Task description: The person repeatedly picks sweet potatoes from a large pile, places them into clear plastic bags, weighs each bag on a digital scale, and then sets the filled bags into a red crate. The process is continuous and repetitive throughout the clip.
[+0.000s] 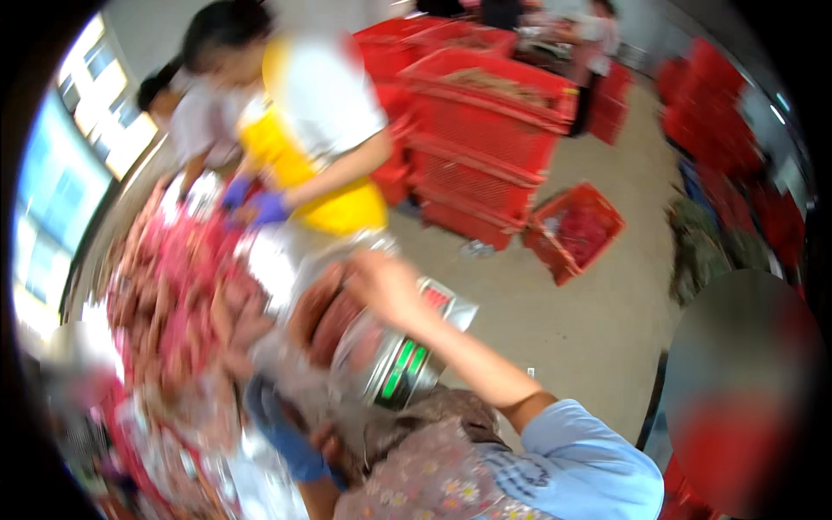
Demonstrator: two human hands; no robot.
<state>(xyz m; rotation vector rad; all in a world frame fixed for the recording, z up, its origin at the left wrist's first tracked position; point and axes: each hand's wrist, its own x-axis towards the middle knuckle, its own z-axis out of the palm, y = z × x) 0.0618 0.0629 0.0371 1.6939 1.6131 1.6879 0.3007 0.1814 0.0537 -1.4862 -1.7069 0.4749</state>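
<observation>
The picture is blurred by motion. My right hand [380, 286], bare, reaches over large reddish-brown, elongated pieces [335, 318], perhaps root vegetables, in a clear plastic bag. Its fingertips are at the upper end of one piece; whether they grip it is unclear. Beneath the bag sits a metal scale with a lit green display [404, 368]. My left hand [305, 435], low and left of the scale, has blue material around it and is partly hidden by greyish plastic; its grip cannot be made out. Similar pieces [156, 305] and pink mesh bags [188, 260] lie heaped on the left.
Across from me a person in a yellow apron [312, 169] and purple gloves works at the heap, with another person beyond. Stacked red crates [481, 136] stand behind. A smaller red crate [585, 234] rests on the floor. Dark green sacks [699, 240] are at right.
</observation>
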